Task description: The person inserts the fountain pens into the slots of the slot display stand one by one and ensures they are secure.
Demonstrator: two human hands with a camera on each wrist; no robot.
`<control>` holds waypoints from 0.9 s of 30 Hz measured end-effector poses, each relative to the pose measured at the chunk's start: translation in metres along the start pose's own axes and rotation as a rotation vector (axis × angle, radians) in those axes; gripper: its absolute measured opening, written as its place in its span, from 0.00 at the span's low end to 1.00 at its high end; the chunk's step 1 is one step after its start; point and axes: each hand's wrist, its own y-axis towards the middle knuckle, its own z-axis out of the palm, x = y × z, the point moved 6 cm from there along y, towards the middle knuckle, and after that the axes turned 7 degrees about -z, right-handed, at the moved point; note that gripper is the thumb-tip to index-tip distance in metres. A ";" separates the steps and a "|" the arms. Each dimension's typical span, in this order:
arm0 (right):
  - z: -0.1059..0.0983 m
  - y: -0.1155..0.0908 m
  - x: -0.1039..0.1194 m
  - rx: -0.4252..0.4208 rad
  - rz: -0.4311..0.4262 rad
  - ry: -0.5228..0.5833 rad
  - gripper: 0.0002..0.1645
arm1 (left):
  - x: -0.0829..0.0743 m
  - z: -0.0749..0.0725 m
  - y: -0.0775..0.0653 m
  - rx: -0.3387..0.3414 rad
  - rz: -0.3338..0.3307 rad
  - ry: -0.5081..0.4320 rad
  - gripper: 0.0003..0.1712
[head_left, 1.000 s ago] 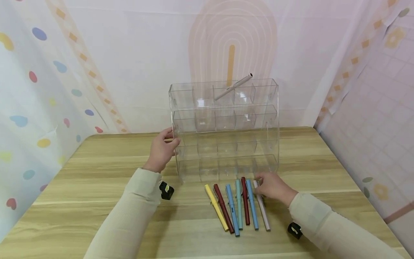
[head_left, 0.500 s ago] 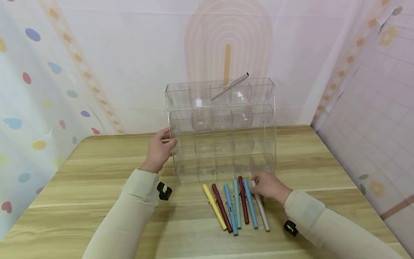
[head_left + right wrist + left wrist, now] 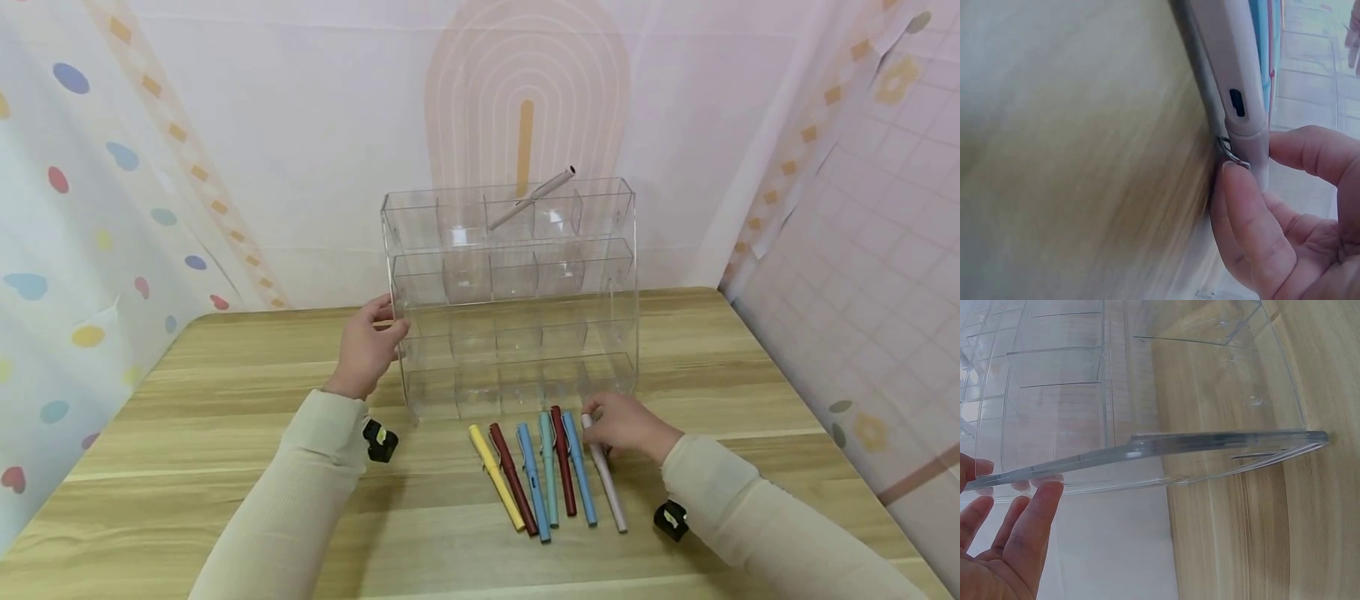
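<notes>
Pinching the lilac pen (image 3: 610, 492) by its cap end, the right hand (image 3: 627, 425) is obviously sitting closest, pen's running 11-to-5 o'clock along the counter (image 3: 247, 400), and the left hand's (image 3: 366, 346) gripping the clear rack (image 3: 429, 393) over at 10.

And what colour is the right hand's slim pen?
The pen is pale pinkish lilac, clearest in the right wrist view.

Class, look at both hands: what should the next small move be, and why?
Probably the right hand should lift the pale pen clear of the table: it pinches that pen near its clip, while the left hand holds the side of the clear rack. Another pen slants in the rack's top row, suggesting this one might belong there too.
</notes>
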 end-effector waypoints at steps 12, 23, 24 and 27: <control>-0.013 -0.009 0.003 0.001 0.021 0.143 0.27 | -0.002 0.000 0.001 0.014 0.006 -0.005 0.31; -0.038 -0.018 0.024 -0.039 -0.076 0.282 0.29 | -0.002 -0.003 -0.002 0.004 0.001 -0.019 0.32; -0.042 -0.019 0.026 -0.044 -0.084 0.295 0.29 | -0.002 -0.003 -0.002 0.005 0.000 -0.020 0.32; -0.052 -0.020 0.031 -0.070 -0.109 0.319 0.29 | -0.002 -0.002 -0.003 0.008 -0.004 -0.029 0.31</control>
